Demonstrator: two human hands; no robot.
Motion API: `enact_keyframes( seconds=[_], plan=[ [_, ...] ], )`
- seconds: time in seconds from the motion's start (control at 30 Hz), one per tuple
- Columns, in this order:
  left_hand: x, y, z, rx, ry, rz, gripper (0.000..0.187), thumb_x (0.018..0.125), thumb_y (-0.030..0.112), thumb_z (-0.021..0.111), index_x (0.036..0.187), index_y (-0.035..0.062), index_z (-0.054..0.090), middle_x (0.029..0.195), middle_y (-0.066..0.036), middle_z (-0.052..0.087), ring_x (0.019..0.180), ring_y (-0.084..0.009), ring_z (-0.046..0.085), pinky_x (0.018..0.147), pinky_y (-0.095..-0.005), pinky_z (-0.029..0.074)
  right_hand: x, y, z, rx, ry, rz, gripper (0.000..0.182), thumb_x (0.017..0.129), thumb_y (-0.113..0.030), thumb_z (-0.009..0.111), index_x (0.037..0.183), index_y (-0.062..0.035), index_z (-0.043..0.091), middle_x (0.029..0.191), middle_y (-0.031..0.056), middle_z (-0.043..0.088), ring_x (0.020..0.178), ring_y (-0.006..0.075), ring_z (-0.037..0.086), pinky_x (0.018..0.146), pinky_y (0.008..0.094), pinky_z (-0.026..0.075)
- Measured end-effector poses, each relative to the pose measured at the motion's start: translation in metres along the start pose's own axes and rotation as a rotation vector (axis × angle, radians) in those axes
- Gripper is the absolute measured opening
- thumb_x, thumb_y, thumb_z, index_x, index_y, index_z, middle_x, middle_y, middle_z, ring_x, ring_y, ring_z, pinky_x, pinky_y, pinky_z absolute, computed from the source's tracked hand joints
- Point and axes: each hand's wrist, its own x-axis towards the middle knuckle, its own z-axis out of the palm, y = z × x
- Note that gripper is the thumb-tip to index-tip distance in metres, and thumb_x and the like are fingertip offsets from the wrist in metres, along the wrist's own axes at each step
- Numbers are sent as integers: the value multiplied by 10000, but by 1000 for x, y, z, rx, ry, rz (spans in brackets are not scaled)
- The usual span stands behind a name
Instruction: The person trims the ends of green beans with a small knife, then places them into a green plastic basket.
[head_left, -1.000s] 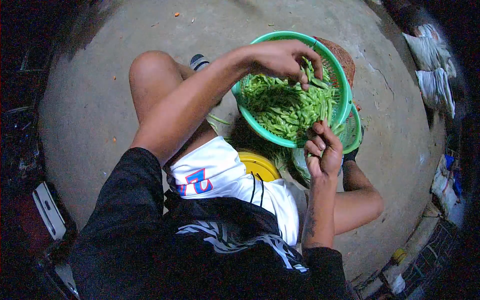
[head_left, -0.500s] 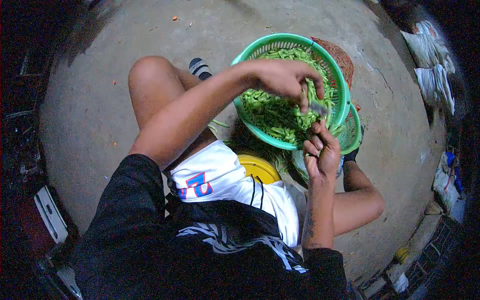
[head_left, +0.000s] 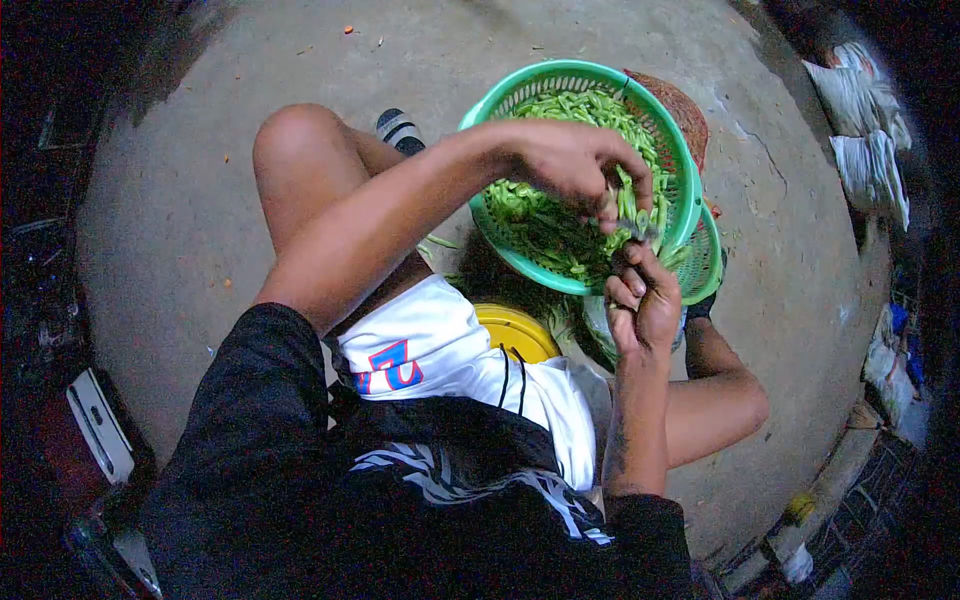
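My left hand (head_left: 575, 165) reaches across over a green plastic basket (head_left: 684, 205), fingers curled around a few green beans (head_left: 627, 200). Just below it, my right hand (head_left: 642, 300) is closed near the basket's front right rim, its thumb uppermost. A small grey knife blade (head_left: 640, 232), blurred, crosses the beans between the two hands. It appears to come from my right hand, but its handle is hidden. Cut green bean pieces (head_left: 590, 108) fill much of the basket.
A second green basket (head_left: 705, 262) and a reddish-brown mesh sack (head_left: 672, 110) are beside the first. A yellow round container (head_left: 515, 330) stands between my legs. White sacks (head_left: 865, 170) lie at right. Small scraps dot the concrete floor (head_left: 200, 200).
My left hand's fingertips have moved slightly down toward my right hand, and the blade sits a little lower. My right hand has barely moved.
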Motion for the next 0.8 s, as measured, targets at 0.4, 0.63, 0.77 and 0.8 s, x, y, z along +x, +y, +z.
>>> enact_keyframes(
  seconds=[0.4,0.63,0.77,0.8],
  plan=[
    [0,-3,-8,1,97,18,413,852,29,700,1258,61,631,1085,-42,667,991,-129,594,859,-311,501,-4,-6,19,70,-180,211,294,1075,-244,504,1168,18,601,835,-1,575,521,11,383,408,152,312],
    [-12,-3,-24,43,241,-105,399,838,101,714,1230,74,647,898,-21,651,799,-126,567,733,-290,484,-3,-6,7,-75,-11,83,316,1023,-252,597,1157,30,643,819,19,624,488,23,391,404,170,297],
    [-9,-11,-12,235,321,21,385,840,96,704,1220,73,653,863,-23,661,763,-115,579,693,-286,485,-9,-7,-2,-76,-14,129,269,1010,-221,609,1111,24,649,788,4,601,465,16,371,398,167,283],
    [-8,-7,-8,198,248,-33,375,845,84,690,1218,65,653,878,-30,669,773,-117,593,689,-285,490,-9,-6,-3,-75,-13,130,269,1010,-221,609,1111,24,649,788,4,601,465,16,371,398,167,283]
  ],
)
